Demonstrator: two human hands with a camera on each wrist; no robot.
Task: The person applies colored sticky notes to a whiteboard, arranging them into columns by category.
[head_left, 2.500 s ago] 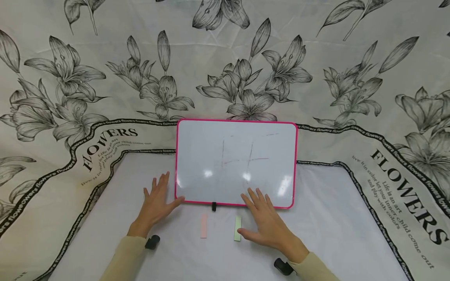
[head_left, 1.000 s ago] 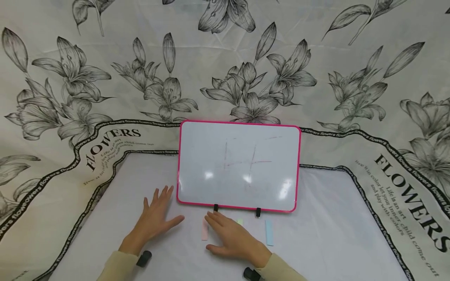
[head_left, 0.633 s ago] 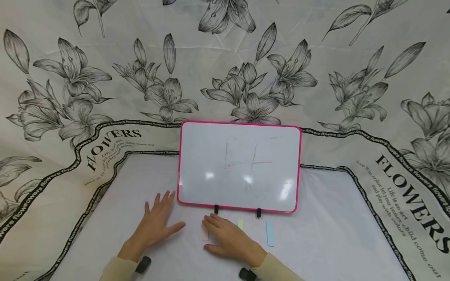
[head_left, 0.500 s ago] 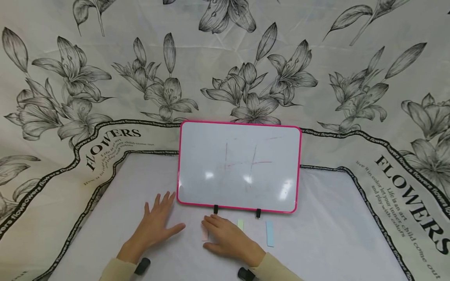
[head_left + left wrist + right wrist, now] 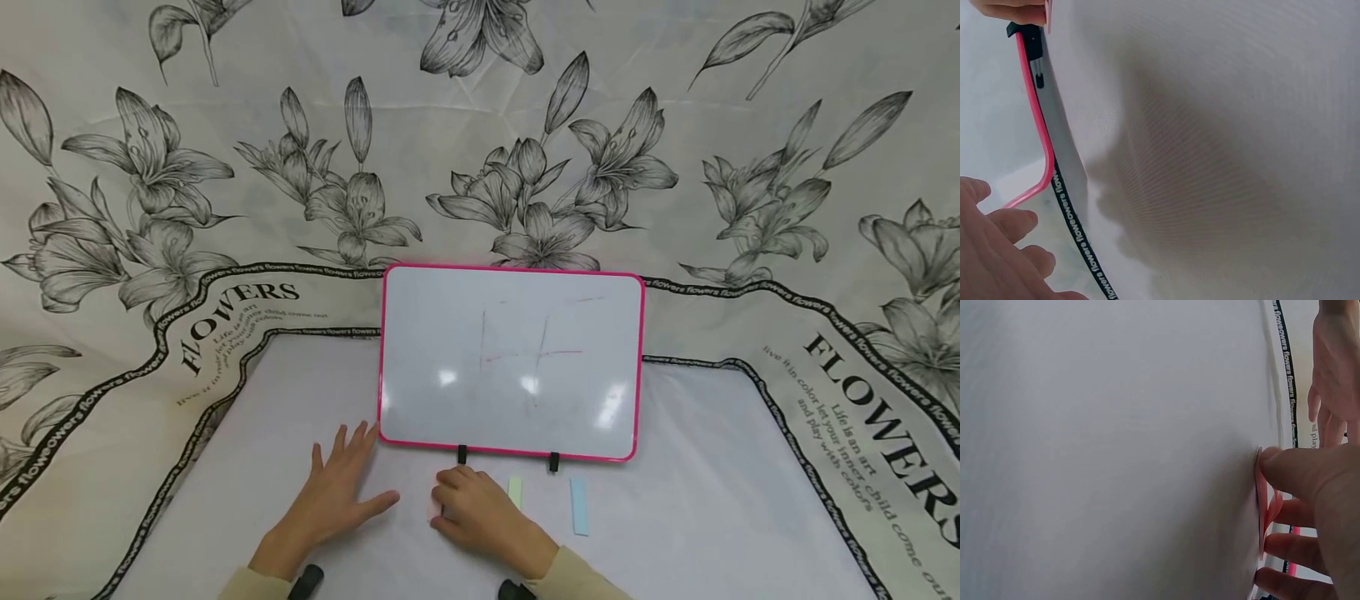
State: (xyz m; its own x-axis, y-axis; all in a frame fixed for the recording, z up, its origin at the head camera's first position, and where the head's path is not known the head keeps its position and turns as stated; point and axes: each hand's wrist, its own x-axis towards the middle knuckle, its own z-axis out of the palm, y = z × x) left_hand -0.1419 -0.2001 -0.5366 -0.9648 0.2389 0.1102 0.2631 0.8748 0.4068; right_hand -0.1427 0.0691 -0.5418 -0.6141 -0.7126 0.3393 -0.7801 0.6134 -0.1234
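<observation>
A small whiteboard with a pink frame stands behind both hands on black feet. My right hand pinches a pink sticky note strip, its fingers now curled over most of it. In the right wrist view the thumb is at one end of the pink strip, and a piece of it bows up towards the fingers. My left hand is spread with straight fingers left of the board, fingertips right at its lower left corner, holding nothing. To the right lie a green strip, partly behind the right hand, and a blue strip.
Faint grid lines are drawn on the whiteboard. A white cloth covers the table, with a black lettered border around it. A curtain-like sheet with lily drawings hangs behind. Black wrist cameras sit at the sleeves.
My right hand has moved left from the green strip to the pink one, uncovering the blue strip, and its fingers have curled in. My left hand has drawn slightly towards me, staying spread.
</observation>
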